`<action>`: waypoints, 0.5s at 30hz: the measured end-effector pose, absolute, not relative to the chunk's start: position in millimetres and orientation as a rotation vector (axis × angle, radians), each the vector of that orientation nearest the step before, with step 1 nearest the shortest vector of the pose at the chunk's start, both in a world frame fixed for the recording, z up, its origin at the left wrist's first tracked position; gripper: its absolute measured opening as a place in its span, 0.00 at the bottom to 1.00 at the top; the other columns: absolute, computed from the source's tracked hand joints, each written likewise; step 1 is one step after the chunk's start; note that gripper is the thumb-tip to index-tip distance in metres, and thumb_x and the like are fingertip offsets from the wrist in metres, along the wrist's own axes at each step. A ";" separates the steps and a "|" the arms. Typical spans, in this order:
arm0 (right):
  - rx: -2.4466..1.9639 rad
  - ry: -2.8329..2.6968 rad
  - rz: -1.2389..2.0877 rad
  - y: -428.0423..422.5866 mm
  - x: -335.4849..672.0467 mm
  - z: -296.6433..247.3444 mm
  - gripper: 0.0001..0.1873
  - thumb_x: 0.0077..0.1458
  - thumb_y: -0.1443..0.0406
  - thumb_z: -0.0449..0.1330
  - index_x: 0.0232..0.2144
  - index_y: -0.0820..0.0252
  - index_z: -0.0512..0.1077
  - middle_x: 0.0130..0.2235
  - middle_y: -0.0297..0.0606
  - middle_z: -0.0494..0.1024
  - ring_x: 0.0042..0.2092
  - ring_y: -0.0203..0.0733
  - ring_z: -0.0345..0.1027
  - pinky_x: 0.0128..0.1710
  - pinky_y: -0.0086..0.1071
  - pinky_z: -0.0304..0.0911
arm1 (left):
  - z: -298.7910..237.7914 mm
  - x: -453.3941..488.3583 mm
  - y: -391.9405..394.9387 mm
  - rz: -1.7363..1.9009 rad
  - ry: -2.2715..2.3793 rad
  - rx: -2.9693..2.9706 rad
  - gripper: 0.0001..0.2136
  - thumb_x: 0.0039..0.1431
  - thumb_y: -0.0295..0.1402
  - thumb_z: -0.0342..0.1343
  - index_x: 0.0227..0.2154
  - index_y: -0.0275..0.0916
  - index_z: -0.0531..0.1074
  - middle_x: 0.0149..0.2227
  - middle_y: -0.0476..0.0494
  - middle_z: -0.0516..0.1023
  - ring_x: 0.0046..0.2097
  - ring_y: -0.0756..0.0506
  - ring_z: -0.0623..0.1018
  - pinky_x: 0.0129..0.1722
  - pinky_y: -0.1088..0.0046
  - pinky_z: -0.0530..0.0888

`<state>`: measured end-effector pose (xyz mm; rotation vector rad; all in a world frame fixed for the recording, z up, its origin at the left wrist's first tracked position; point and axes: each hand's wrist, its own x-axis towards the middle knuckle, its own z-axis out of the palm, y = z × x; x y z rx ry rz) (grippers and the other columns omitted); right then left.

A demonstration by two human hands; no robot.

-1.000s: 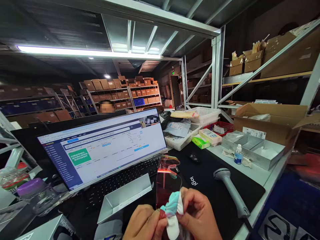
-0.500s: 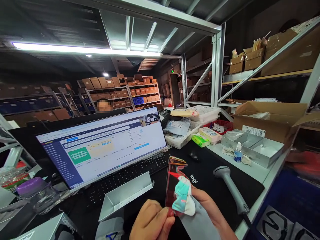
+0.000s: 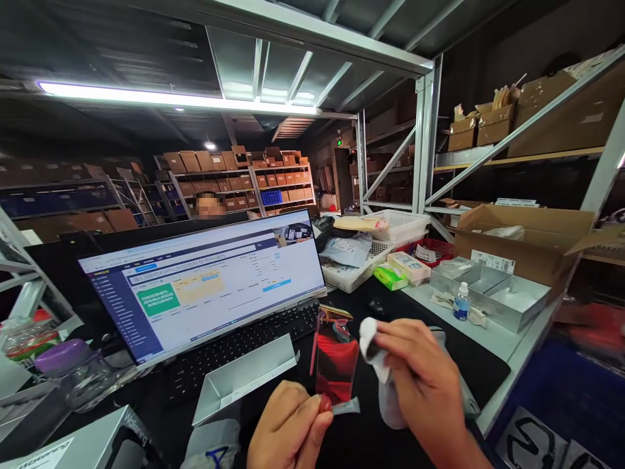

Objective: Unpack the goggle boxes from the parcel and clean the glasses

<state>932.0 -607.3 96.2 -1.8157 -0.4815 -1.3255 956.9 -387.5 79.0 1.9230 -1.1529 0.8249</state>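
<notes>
Near left: one clear jar with a purple lid (image 3: 68, 370) and, nearer, one grey carton printed "Wokening" (image 3: 83, 443). Next, one wide flat monitor (image 3: 209, 286), lit, with one black keyboard (image 3: 244, 348) at its foot. One open, pale grey, long box (image 3: 244, 374) lies just near of the keyboard.

Near centre: left hand (image 3: 288, 423), grip narrow, fingertips closed on the near left corner of one red, see-through, glossy panel (image 3: 336, 365). Panel stands up from that grip, reaching to its far right; bulk of it free of the fingers, in the space between the two hands.

Right hand (image 3: 424, 378): grip narrow, thumb and fingers pinching one white, soft, crumpled cloth (image 3: 372, 342). Cloth is right of the panel, near it, a gap showing between. Hands counted: two, well apart.

Far, centre to right: two white plastic baskets (image 3: 359, 272), one green soft packet (image 3: 390, 277). Grey handheld scanner (image 3: 439, 335), one, mostly hidden behind the right hand. Right, on the pale worktop (image 3: 420, 305): one small blue-labelled bottle (image 3: 461, 303), one silver divided tray (image 3: 522, 316), one open brown cardboard box (image 3: 551, 260).
</notes>
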 end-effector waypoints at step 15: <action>-1.894 -0.772 -1.440 -568.9 941.6 87.7 0.21 0.64 0.77 0.53 0.56 0.59 0.74 0.52 0.46 0.81 0.49 0.45 0.75 0.47 0.41 0.77 | 83.5 955.2 -382.7 0.864 -1.179 1.821 0.06 0.64 0.22 0.54 0.37 0.37 0.73 0.29 0.47 0.72 0.33 0.49 0.72 0.33 0.77 0.74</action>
